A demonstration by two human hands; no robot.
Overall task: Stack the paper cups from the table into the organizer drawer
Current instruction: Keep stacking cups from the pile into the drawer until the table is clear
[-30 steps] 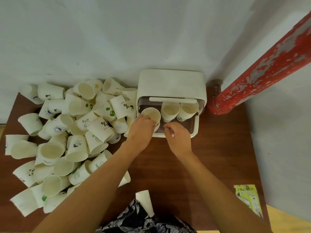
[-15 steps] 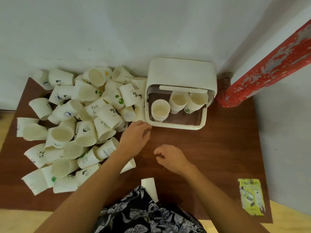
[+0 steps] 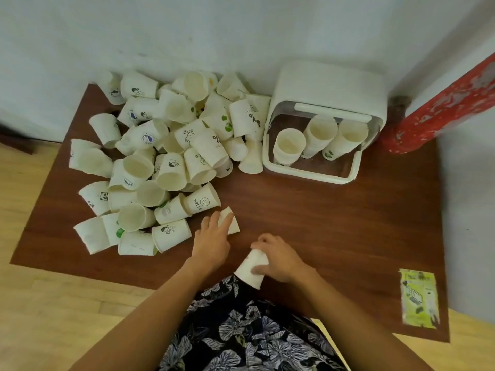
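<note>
White paper cups [image 3: 171,167], a big messy heap of them with little printed logos, sprawled over the left half of the brown wooden table [image 3: 321,223], most tipped on their sides. White plastic organizer drawer [image 3: 316,145] at the far right of the table, pulled open, three stacks of cups standing upright inside: one at the left [image 3: 288,146], two more behind and to the right [image 3: 320,135] [image 3: 345,139]. One lone plain white cup [image 3: 229,221] lying on its side just near of the heap, left hand [image 3: 213,241] on top of it with fingers laid over it, looks like a light hold but hard to call it a firm one. Another plain white cup [image 3: 253,267] at the near table edge, upside down and tilted, right hand [image 3: 280,259] wrapped around it, thumb on its side. Yellow-green printed leaflet [image 3: 419,301] flat at the near right corner. Chipped red pillar [image 3: 442,108] leaning in at far right, just beside the drawer. Dark floral fabric [image 3: 241,330] at the bottom.
</note>
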